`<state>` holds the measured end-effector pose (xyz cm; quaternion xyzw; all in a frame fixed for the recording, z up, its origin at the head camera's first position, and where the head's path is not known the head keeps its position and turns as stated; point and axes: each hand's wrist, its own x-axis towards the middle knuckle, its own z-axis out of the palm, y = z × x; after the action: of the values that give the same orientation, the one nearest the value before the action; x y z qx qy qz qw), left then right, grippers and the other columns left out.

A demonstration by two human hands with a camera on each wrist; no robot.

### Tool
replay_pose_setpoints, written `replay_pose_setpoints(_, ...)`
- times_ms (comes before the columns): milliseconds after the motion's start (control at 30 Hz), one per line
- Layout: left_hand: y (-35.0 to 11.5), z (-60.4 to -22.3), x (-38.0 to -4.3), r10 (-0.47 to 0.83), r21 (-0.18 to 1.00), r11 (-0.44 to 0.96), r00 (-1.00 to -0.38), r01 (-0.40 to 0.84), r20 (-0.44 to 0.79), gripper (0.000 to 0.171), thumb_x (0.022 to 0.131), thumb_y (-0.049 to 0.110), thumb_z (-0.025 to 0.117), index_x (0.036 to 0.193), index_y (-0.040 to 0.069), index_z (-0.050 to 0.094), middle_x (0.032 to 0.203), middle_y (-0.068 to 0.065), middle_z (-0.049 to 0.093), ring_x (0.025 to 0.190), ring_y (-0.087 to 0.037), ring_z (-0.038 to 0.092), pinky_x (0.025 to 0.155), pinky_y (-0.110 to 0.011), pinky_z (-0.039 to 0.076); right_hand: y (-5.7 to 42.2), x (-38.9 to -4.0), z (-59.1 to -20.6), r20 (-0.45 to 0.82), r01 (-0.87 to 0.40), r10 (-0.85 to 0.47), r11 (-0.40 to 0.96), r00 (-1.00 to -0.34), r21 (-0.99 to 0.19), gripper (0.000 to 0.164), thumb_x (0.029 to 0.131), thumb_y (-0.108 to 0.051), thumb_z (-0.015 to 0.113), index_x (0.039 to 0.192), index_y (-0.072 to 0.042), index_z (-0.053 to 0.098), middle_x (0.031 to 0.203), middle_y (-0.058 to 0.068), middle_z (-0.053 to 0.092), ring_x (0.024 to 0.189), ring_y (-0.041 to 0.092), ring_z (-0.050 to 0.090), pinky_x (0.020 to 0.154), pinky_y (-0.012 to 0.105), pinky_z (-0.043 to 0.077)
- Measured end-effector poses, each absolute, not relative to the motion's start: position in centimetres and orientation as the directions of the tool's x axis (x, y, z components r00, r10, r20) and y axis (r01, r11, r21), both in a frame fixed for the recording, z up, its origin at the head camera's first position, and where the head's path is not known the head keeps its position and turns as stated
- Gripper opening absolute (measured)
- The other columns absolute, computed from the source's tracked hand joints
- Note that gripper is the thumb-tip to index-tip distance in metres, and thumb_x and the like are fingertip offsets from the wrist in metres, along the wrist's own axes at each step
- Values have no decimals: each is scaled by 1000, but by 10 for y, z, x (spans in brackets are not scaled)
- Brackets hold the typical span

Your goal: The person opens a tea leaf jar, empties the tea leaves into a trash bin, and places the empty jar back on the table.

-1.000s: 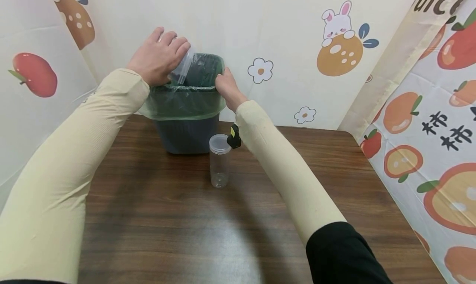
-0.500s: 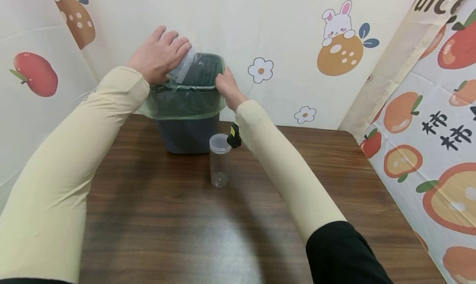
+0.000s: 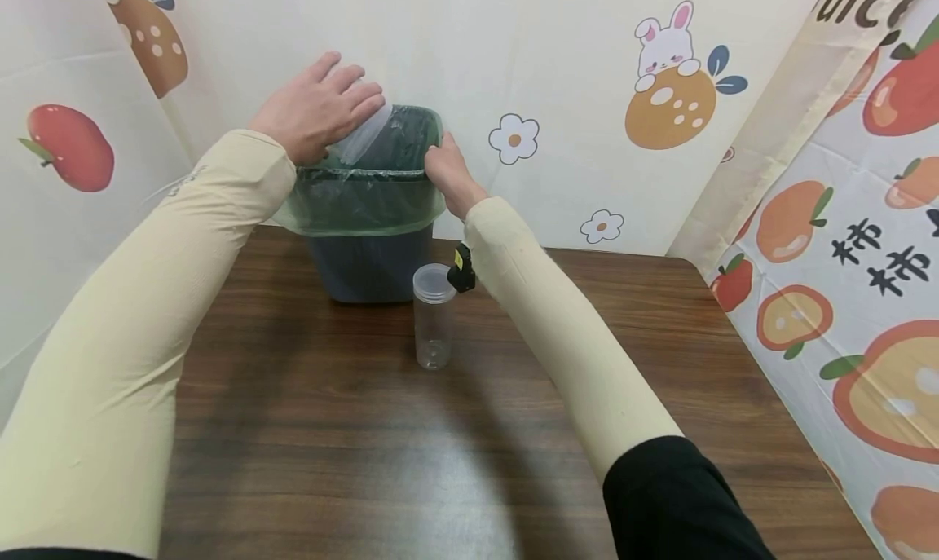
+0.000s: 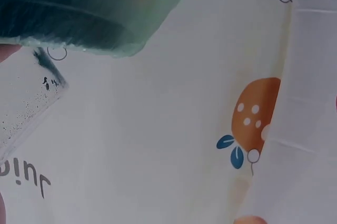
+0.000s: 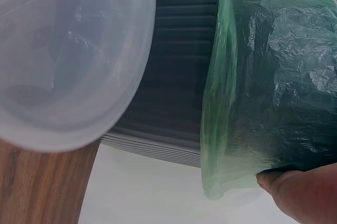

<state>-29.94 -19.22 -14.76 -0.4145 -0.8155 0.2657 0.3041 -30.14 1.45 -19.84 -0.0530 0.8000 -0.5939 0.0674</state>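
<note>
In the head view my left hand holds a clear plastic container tilted over the mouth of a dark bin. Small dark specks show on that container in the left wrist view. A green translucent bag lines the bin and hangs over its rim. My right hand grips the bin's right rim through the bag; its thumb presses on the bag in the right wrist view. What lies inside the bin is hidden.
A clear jar with a translucent lid stands upright on the brown wooden table, just in front of the bin and close to my right wrist. Fruit-printed cloth hangs behind the bin and along both sides.
My left hand has shifted slightly to the right, and the clear container leans a little further over. The right hand, bin and jar stay where they were.
</note>
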Motion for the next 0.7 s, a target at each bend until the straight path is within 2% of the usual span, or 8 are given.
replay_pose_setpoints(167, -191, -146, -300, 865, -738, 451, -449, 501, 224, 84, 57, -4, 80, 131, -4, 39, 128, -26, 44, 121, -43, 38, 108, -54, 21, 14, -302, -198, -50, 0, -162, 293, -985, -956, 50, 102, -16, 22, 152, -16, 15, 151, 1, 29, 137, 12, 27, 109, 34, 26)
replay_pose_setpoints(333, -189, -143, -298, 878, -805, 363, -461, 469, 128, 91, 55, -1, 84, 136, -1, 41, 134, -23, 42, 127, -41, 35, 110, -52, 16, 15, -301, -198, -46, -4, -163, 293, -985, -956, 50, 103, -16, 22, 152, -16, 16, 150, 2, 30, 137, 12, 28, 109, 34, 26)
replay_pose_setpoints(533, -187, -141, -298, 877, -877, 243, -480, 416, 15, 103, 51, 10, 90, 141, 4, 40, 139, -20, 41, 130, -39, 32, 111, -51, 13, 14, -301, -197, -49, 2, -151, 297, -987, -955, 49, 103, -16, 22, 151, -16, 18, 149, 2, 32, 136, 12, 29, 109, 35, 26)
replay_pose_setpoints(700, -187, -142, -298, 882, -871, 254, -471, 420, 29, 99, 54, 8, 88, 141, 3, 41, 139, -19, 41, 131, -39, 32, 111, -51, 14, 14, -302, -198, -54, 9, -142, 300, -988, -954, 49, 103, -16, 22, 151, -16, 19, 148, 2, 33, 136, 12, 30, 109, 35, 26)
